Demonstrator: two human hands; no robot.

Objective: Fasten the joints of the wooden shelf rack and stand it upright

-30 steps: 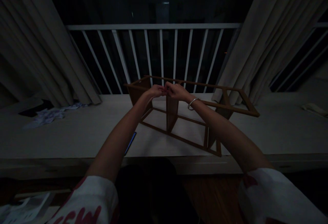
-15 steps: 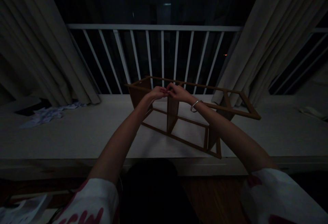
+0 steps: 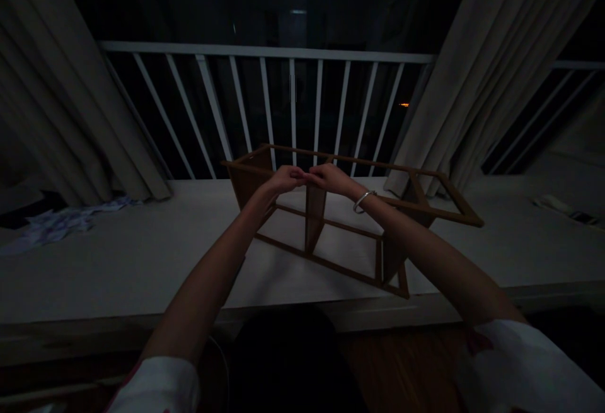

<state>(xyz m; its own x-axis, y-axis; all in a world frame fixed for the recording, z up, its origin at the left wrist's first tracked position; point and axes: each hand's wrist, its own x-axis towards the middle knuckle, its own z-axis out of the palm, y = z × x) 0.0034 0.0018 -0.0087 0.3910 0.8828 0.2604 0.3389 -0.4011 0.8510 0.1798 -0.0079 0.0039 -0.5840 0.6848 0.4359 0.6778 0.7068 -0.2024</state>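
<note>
The wooden rack [image 3: 314, 224] sits slantwise on the pale window ledge [image 3: 155, 249], its lower near corner reaching the front edge and its far rails just in front of the white railing [image 3: 292, 53]. The ledge runs on to both sides, with loose papers [image 3: 54, 224] well apart at left and a curtain [image 3: 439, 85] behind the rack's right end. Thin brown rails join flat panels; the curtain falls in heavy folds. Both arms reach forward, angled inward, so the left hand [image 3: 286, 178] and right hand [image 3: 332, 180] meet at the fingertips by the middle panel's top. Fingers are bent in a pinch; in this dim light I cannot tell whether either grip holds something small.
</note>
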